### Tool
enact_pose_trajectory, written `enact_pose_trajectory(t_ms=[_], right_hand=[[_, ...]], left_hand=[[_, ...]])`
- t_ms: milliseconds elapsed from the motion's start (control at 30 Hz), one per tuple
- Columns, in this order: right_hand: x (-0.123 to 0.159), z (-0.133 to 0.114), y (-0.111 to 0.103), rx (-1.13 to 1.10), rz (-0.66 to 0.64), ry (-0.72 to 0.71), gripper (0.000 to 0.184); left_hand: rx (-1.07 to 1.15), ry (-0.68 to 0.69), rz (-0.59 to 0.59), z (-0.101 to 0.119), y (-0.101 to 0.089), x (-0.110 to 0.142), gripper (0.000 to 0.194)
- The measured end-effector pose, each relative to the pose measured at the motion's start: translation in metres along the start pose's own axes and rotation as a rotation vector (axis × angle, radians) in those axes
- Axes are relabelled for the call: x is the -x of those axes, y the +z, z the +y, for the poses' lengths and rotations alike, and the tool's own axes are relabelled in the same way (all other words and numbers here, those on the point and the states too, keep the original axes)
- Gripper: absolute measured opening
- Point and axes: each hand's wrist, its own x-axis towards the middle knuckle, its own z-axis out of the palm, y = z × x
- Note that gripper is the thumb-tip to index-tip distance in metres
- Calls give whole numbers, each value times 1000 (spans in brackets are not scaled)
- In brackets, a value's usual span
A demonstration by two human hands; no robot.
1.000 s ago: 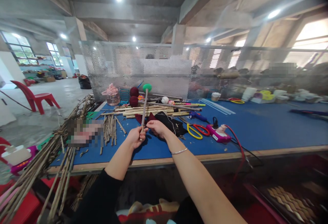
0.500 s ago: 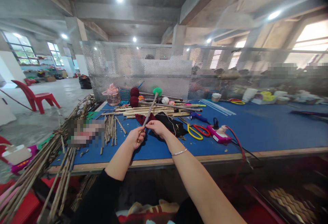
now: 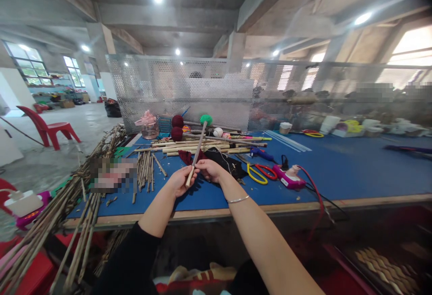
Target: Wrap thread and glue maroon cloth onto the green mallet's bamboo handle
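Observation:
A slim mallet (image 3: 199, 147) slants away from me over the table, with a green fuzzy ball at its far end and a pale wooden butt at its near end. My left hand (image 3: 180, 181) is closed around the mallet near that butt, which shows across the fingers. Thumb and fingers of my right hand (image 3: 209, 170) pinch at the shaft just above; the exact contact is small and partly hidden. Dark red cloth (image 3: 185, 156) and black cloth (image 3: 232, 165) lie beyond the hands. Scissors (image 3: 257, 173) with a yellow and a red handle rest to the right.
Cut sticks (image 3: 145, 169) lie on the blue table (image 3: 337, 169), left of my hands. Long branches (image 3: 72, 196) are heaped at the left edge. Pale rods (image 3: 175, 150) and dark red balls (image 3: 177, 133) sit at the back. A purple power strip (image 3: 288, 178) trails cables on the right.
The mallet's pale butt now shows in my left hand, where the fingers covered it before. My left fingers have loosened and shifted; my right hand has moved slightly right.

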Motion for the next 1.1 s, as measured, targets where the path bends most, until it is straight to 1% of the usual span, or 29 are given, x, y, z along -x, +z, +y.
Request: enact_pose_trajectory(t_ms=[100, 200, 267, 367, 433, 500, 600, 667, 767, 833, 933, 1033, 1100], right_hand=[[4, -4, 0, -10, -13, 55, 28], [8, -10, 0, -13, -72, 85, 26], [9, -15, -4, 13, -94, 84, 26], [7, -24, -16, 81, -104, 73, 23], [1, -27, -25, 112, -116, 82, 24], [-9, -27, -32, 118, -119, 85, 24], [-24, -20, -36, 120, -92, 74, 22], [-28, -15, -35, 115, -63, 46, 22], [-25, -10, -32, 43, -82, -14, 26], [-19, -12, -31, -33, -134, -31, 32], [-14, -16, -32, -99, -188, -34, 39], [-16, -15, -33, -56, -187, -46, 42], [-18, -13, -33, 40, -145, -43, 43]], left_hand=[[-42, 38, 17, -5, 0, -1, 11], [-63, 56, 15, -9, 3, -1, 10], [-80, 55, -2, -11, 7, -1, 10], [-109, 54, -25, -10, 17, -6, 7], [-183, 32, -32, -5, 22, -14, 12], [-321, -6, -68, 3, 23, -26, 20], [-537, 14, -130, 10, 17, -46, 30], [-587, 46, -150, 10, 11, -56, 33], [-501, 32, -192, 6, 6, -59, 35], [-413, 21, -221, 5, 6, -56, 39], [-356, -12, -247, 9, 8, -49, 43], [-337, -48, -265, 12, 9, -47, 56], [-333, -68, -287, 13, 6, -48, 66]])
